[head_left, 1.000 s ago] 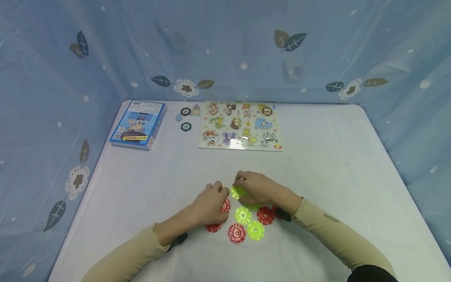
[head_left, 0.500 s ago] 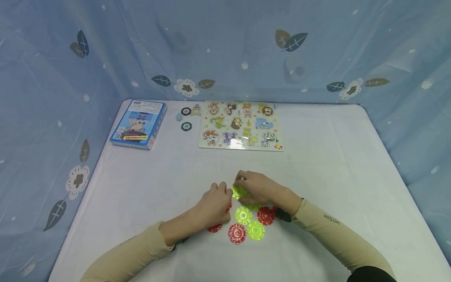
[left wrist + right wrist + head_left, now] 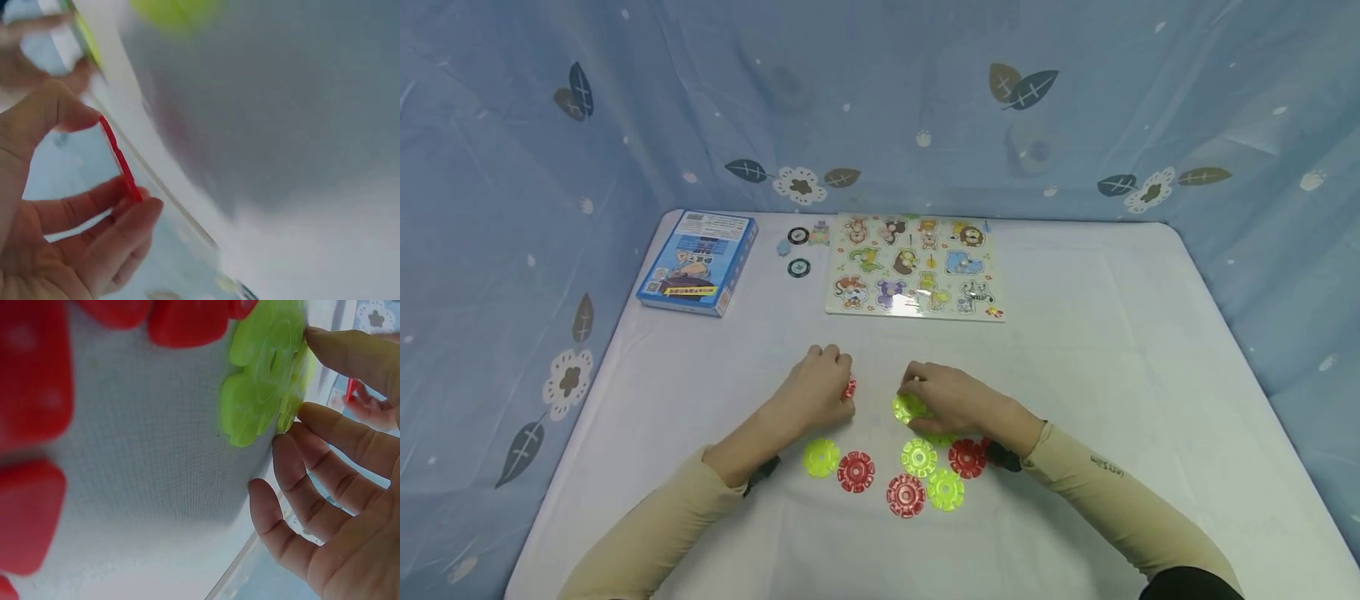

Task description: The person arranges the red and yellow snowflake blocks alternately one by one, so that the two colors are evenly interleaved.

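Red notched plastic disc (image 3: pixel 119 153) pinched by part-curled left hand (image 3: pixel 815 387), drawn toward far left corner of white worktop (image 3: pixel 1112 333); yellow-green notched plastic disc (image 3: pixel 907 408) pinched likewise by right hand (image 3: pixel 953 400); gap widened, pair judged unjoined.

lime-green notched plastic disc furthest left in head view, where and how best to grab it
Probably pinch the lime-green disc by its near and far rim, coming from above and its left: it lies flat, with a red notched plastic disc close on its right.
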`<state>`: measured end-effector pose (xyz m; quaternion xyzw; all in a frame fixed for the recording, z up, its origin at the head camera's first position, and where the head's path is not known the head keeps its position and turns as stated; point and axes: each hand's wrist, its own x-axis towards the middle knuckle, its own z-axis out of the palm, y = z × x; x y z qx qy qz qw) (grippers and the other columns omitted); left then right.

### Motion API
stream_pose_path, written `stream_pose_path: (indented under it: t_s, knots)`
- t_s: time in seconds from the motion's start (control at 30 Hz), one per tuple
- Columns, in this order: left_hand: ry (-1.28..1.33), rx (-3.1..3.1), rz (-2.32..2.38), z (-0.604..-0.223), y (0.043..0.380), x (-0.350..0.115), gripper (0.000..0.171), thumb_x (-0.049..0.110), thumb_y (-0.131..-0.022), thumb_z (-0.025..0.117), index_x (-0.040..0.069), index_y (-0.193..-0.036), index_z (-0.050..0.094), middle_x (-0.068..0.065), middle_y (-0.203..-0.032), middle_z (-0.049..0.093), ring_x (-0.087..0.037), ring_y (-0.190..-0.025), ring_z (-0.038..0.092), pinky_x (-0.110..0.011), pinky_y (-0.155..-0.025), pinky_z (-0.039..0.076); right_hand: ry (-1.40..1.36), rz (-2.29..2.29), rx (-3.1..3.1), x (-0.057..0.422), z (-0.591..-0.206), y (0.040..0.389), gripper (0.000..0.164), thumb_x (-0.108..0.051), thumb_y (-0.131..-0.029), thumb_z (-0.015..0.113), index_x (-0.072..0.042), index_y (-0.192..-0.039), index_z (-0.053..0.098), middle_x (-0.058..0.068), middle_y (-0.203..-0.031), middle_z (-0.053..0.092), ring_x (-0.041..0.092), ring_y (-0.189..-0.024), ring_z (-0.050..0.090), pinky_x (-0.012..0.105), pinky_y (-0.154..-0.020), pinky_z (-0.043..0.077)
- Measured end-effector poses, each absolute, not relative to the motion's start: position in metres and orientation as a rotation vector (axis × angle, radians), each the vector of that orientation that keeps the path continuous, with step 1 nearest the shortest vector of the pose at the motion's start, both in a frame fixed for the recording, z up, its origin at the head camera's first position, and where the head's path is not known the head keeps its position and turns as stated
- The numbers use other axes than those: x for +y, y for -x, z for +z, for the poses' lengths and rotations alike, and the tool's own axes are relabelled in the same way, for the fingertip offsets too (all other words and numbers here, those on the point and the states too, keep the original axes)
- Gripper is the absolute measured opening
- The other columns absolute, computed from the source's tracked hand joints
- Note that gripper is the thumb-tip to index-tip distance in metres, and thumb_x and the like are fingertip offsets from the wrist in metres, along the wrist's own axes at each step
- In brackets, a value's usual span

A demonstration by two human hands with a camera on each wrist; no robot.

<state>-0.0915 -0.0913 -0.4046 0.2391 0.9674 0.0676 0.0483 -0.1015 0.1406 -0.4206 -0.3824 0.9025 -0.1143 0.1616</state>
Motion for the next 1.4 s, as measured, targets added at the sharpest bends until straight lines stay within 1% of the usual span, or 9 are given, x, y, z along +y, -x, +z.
stream_pose_path:
  t_s: [0.2,0.43,0.57,0.7,0.83,0.97,1.17,1.3,1.4]
  knots:
    - [-0.615,2.949,0.258,-0.407,0.126,-0.126,0.028,0.020,-0.070,0.073,0.000,-0.087,0.064,-0.007,-0.078,0.056,-0.021,-0.071,0.049,-0.032,-0.064,0.041,1.101,-0.366,2.559,0.141,-0.419,0.101,0.040,-0.030,-0.081,0.075,-0.011,-0.115,0.069,0.003,-0.120,0.062,0.017,-0.107,0.060,0.033,-0.094,0.051]
    - [-0.519,2.924,0.253,-0.413,0.149,-0.155,0.033,0.022,-0.070,0.074,-0.002,-0.090,0.065,-0.009,-0.080,0.059,-0.022,-0.073,0.051,-0.034,-0.067,0.044,1.123,-0.351,2.557,0.137,-0.420,0.100,0.035,-0.029,-0.078,0.076,-0.016,-0.110,0.070,-0.001,-0.116,0.064,0.015,-0.103,0.062,0.031,-0.090,0.052]
    - [-0.523,2.891,0.297,-0.415,0.153,-0.160,0.033,0.022,-0.070,0.075,-0.001,-0.093,0.066,-0.009,-0.084,0.060,-0.021,-0.074,0.053,-0.034,-0.069,0.046,1.099,-0.321,2.556,0.133,-0.420,0.099,0.039,-0.029,-0.076,0.077,-0.016,-0.112,0.069,-0.001,-0.116,0.064,0.015,-0.102,0.062,0.031,-0.090,0.052]
    - [-0.538,2.850,0.348,-0.419,0.153,-0.162,0.039,0.022,-0.072,0.076,0.000,-0.102,0.067,-0.010,-0.093,0.061,-0.021,-0.080,0.056,-0.034,-0.072,0.049,1.041,-0.319,2.526,0.128,-0.421,0.098,0.045,-0.026,-0.074,0.078,-0.015,-0.117,0.067,0.000,-0.120,0.061,0.016,-0.105,0.061,0.032,-0.093,0.051]
    - [-0.527,2.831,0.428,-0.421,0.152,-0.165,0.044,0.024,-0.074,0.076,0.001,-0.111,0.067,-0.013,-0.103,0.062,-0.024,-0.090,0.059,-0.038,-0.081,0.052,1.035,-0.308,2.524,0.125,-0.421,0.097,0.048,-0.022,-0.073,0.077,-0.015,-0.119,0.065,0.002,-0.122,0.060,0.016,-0.105,0.060,0.032,-0.093,0.051]
    - [-0.504,2.795,0.489,-0.421,0.151,-0.169,0.046,0.026,-0.078,0.076,0.003,-0.116,0.067,-0.014,-0.110,0.061,-0.027,-0.100,0.059,-0.041,-0.087,0.052,1.060,-0.276,2.530,0.125,-0.419,0.096,0.050,-0.021,-0.072,0.076,-0.015,-0.120,0.064,0.002,-0.121,0.060,0.016,-0.104,0.060,0.032,-0.090,0.052]
    - [-0.521,2.761,0.513,-0.420,0.151,-0.173,0.046,0.025,-0.078,0.076,0.004,-0.118,0.067,-0.013,-0.110,0.062,-0.027,-0.102,0.058,-0.041,-0.087,0.052,1.037,-0.265,2.562,0.129,-0.415,0.100,0.057,-0.024,-0.071,0.078,-0.015,-0.125,0.062,0.002,-0.118,0.062,0.017,-0.105,0.059,0.034,-0.093,0.051]
    - [-0.548,2.757,0.514,-0.422,0.152,-0.171,0.044,0.026,-0.078,0.077,0.004,-0.116,0.068,-0.011,-0.109,0.063,-0.025,-0.100,0.058,-0.039,-0.087,0.052,1.042,-0.320,2.610,0.131,-0.414,0.108,0.062,-0.024,-0.069,0.078,-0.011,-0.127,0.061,0.003,-0.116,0.063,0.016,-0.099,0.059,0.033,-0.090,0.052]
    - [-0.568,2.754,0.519,-0.421,0.153,-0.170,0.043,0.025,-0.078,0.076,0.003,-0.115,0.068,-0.012,-0.108,0.063,-0.025,-0.099,0.058,-0.039,-0.086,0.051,1.054,-0.364,2.634,0.130,-0.415,0.118,0.062,-0.024,-0.068,0.078,-0.008,-0.126,0.061,0.004,-0.113,0.063,0.015,-0.095,0.059,0.031,-0.086,0.052]
